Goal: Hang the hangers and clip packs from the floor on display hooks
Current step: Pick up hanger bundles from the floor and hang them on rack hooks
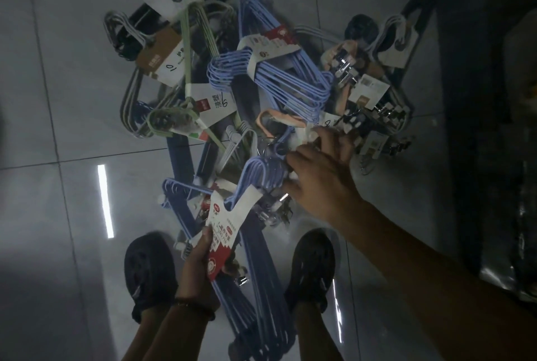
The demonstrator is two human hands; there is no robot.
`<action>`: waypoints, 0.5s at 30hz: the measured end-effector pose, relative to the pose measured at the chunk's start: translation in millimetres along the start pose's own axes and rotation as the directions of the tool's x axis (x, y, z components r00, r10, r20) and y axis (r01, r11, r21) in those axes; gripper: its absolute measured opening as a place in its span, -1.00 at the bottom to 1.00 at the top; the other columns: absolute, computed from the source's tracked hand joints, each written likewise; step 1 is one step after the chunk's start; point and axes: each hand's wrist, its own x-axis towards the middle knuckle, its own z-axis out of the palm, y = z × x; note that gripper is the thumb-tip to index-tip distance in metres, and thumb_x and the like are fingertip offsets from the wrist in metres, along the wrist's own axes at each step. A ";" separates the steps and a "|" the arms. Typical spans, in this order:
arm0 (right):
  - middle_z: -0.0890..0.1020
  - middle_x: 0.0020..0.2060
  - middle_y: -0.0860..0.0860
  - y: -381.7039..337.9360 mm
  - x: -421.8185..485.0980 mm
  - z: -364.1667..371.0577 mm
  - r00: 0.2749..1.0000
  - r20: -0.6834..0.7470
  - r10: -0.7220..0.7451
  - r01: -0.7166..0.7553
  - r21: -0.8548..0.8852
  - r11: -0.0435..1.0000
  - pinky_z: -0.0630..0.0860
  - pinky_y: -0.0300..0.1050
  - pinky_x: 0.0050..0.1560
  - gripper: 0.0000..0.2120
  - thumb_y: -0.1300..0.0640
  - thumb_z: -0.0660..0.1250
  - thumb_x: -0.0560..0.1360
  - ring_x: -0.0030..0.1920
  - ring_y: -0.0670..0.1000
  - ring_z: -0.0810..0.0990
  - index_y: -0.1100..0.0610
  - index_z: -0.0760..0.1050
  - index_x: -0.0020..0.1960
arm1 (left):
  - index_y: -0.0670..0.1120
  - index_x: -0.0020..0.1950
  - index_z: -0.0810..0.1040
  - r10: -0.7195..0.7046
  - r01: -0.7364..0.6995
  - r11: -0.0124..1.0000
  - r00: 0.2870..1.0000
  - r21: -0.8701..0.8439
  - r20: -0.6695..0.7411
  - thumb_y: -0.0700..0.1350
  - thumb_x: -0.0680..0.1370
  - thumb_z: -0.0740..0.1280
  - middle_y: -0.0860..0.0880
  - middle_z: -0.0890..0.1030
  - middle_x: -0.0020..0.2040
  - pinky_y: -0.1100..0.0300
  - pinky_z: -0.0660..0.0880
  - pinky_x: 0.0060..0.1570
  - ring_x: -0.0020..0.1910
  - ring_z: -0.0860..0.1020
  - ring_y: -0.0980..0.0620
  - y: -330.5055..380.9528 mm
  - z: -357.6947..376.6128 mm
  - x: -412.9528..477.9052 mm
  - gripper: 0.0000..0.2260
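Brightness: dim and bluish-grey overall.
Glare: a white strip reflection [105, 200] on the glossy floor [72, 84]; a thinner streak [337, 311] beside the right shoe [309, 267].
Shadows: the right side falls near black; soft shade lies under the pile [232, 84].
Blur: the right hand [322, 177] is slightly smeared; label print is soft.
Distortion: tile joints bow slightly towards the edges.

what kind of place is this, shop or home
Probably a shop or stockroom: banded hanger bundles lie heaped on a glossy tiled floor, and a card label carries a handwritten number, likely a price.
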 end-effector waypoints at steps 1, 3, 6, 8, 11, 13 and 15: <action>0.67 0.13 -0.03 -9.3 -2.0 -14.5 0.999 0.032 0.020 -0.017 -0.068 0.998 0.23 0.28 0.34 -0.60 -0.29 0.40 0.43 0.48 0.24 0.29 -0.01 0.63 0.07 | -0.14 0.09 0.61 -0.012 0.011 0.999 1.000 -0.039 -0.016 0.07 0.63 0.26 -0.08 0.64 -0.28 0.22 0.53 -0.48 -0.46 0.57 0.04 -1.7 -2.9 -1.0 -0.70; 0.68 0.09 0.01 -28.4 -5.7 -40.9 0.986 0.160 0.038 -0.003 -0.211 0.977 0.21 0.25 0.29 -0.55 -0.36 0.33 0.48 0.41 0.25 0.30 -0.01 0.62 0.09 | -0.13 0.06 0.61 -0.042 0.038 0.990 0.999 -0.136 -0.028 0.09 0.60 0.27 -0.08 0.61 -0.27 0.22 0.51 -0.48 -0.46 0.54 0.03 -3.4 -3.8 -4.9 -0.70; 0.67 -0.04 -0.01 -49.2 -20.9 -66.5 0.976 0.212 -0.058 0.128 -0.334 0.934 0.16 0.22 0.24 -0.64 -0.29 0.32 0.53 0.34 0.23 0.31 -0.01 0.59 0.02 | -0.11 -0.01 0.60 0.007 -0.022 0.973 0.998 -0.230 -0.067 0.04 0.69 0.16 -0.08 0.59 -0.28 0.25 0.48 -0.53 -0.49 0.51 0.05 -5.0 -2.4 -4.3 -0.69; 0.68 -0.12 -0.05 -57.2 -35.7 -67.4 0.958 0.253 -0.133 0.208 -0.297 0.932 0.10 0.22 0.20 -0.74 -0.20 0.37 0.52 0.36 0.21 0.32 0.00 0.58 -0.06 | -0.08 0.03 0.62 0.035 -0.059 0.950 0.996 -0.308 -0.084 0.06 0.69 0.17 -0.05 0.61 -0.26 0.25 0.51 -0.51 -0.46 0.54 0.08 1.4 0.4 5.3 -0.69; 0.72 -0.13 -0.03 -47.6 -53.5 -45.5 0.951 0.263 -0.164 0.227 -0.231 0.946 0.20 0.18 0.17 -0.62 -0.31 0.41 0.45 0.28 0.21 0.48 0.01 0.65 -0.09 | -0.01 0.17 0.69 0.043 -0.062 0.936 0.997 -0.348 -0.064 0.17 0.60 0.32 -0.05 0.64 0.00 0.03 0.63 0.01 -0.11 0.62 -0.03 16.4 7.8 20.3 -0.68; 0.72 -0.02 -0.05 -22.7 -55.1 -21.7 0.958 0.284 -0.047 0.111 -0.212 0.971 0.23 0.15 0.16 -0.47 -0.45 0.23 0.49 0.25 0.16 0.49 -0.03 0.66 0.04 | -0.04 0.22 0.65 0.054 -0.072 0.938 0.997 -0.339 -0.062 0.17 0.61 0.27 -0.10 0.69 0.04 -0.14 0.64 0.09 -0.05 0.69 -0.13 27.4 9.5 22.2 -0.62; 0.70 -0.10 -0.11 2.8 -52.7 -7.6 0.970 0.210 0.126 -0.098 -0.139 0.985 0.33 0.13 0.19 -0.38 -0.53 0.10 0.50 0.14 0.08 0.53 -0.05 0.64 0.02 | -0.11 0.31 0.60 0.031 -0.046 0.962 0.998 -0.271 -0.057 0.20 0.58 0.30 -0.14 0.69 0.04 -0.13 0.68 -0.01 -0.07 0.70 -0.16 35.3 6.0 23.1 -0.53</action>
